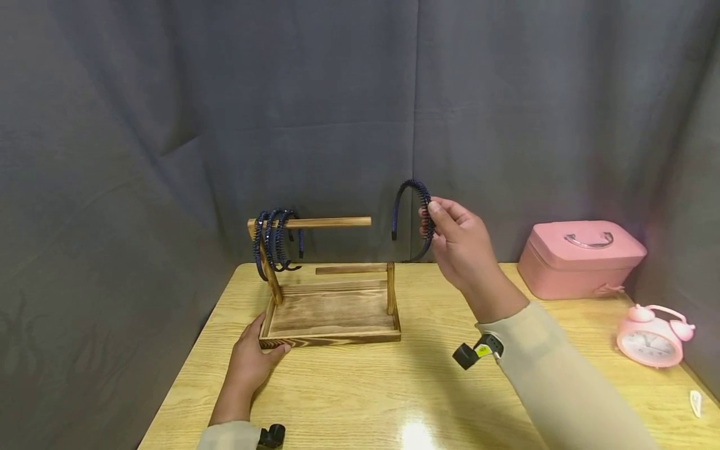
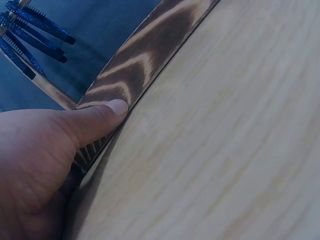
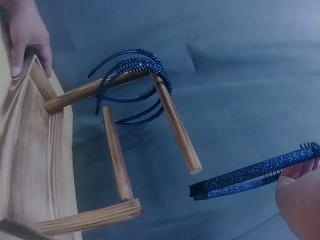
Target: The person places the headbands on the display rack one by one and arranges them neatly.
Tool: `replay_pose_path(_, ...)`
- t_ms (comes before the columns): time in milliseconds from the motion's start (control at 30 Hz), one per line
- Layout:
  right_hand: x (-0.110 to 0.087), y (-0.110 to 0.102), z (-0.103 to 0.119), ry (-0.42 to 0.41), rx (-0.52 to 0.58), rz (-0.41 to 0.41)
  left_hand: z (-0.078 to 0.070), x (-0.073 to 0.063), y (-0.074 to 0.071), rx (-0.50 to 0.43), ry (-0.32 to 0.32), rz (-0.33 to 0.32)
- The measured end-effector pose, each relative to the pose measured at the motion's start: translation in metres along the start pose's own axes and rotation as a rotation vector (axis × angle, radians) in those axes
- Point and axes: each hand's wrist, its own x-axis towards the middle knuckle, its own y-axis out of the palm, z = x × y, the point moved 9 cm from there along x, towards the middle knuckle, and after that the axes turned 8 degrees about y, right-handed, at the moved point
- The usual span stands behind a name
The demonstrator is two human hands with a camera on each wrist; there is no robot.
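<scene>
My right hand [image 1: 464,240] pinches a dark blue glittery headband [image 3: 250,172] with comb teeth between thumb and fingers. It is held up in the air, to the right of the free end of the upper bar [image 1: 337,222] of a wooden stand [image 1: 332,340]. Several similar headbands [image 1: 270,237] hang bunched at the left end of that bar, by the upright post. At the stand's front left corner, my left hand [image 1: 250,356] grips the tray base. Its thumb [image 2: 107,115] lies along the front wall, and its other fingers are at the left side.
A shorter lower bar [image 1: 351,269] juts left from the stand's right post [image 1: 390,287]. On the right of the table [image 1: 349,400] are a pink case [image 1: 579,262], a pink alarm clock [image 1: 649,340] and a small white clip [image 1: 695,404]. Grey curtains [image 1: 315,112] hang behind.
</scene>
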Motion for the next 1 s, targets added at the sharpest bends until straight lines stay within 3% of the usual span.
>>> replay_pose_path(367,0.040,0.029,-0.027,0.038,0.003,-0.078,0.000,-0.001,-0.002,0.001,0.009,-0.015)
replay_pose_path(633,0.054,0.062,-0.062,0.087,-0.177,-0.111,-0.002,-0.001,-0.003,0.002,0.011,-0.023)
replay_pose_path(1000,0.063,0.110,-0.103,0.120,-0.252,-0.023,-0.002,-0.001,-0.002,-0.006,0.018,-0.034)
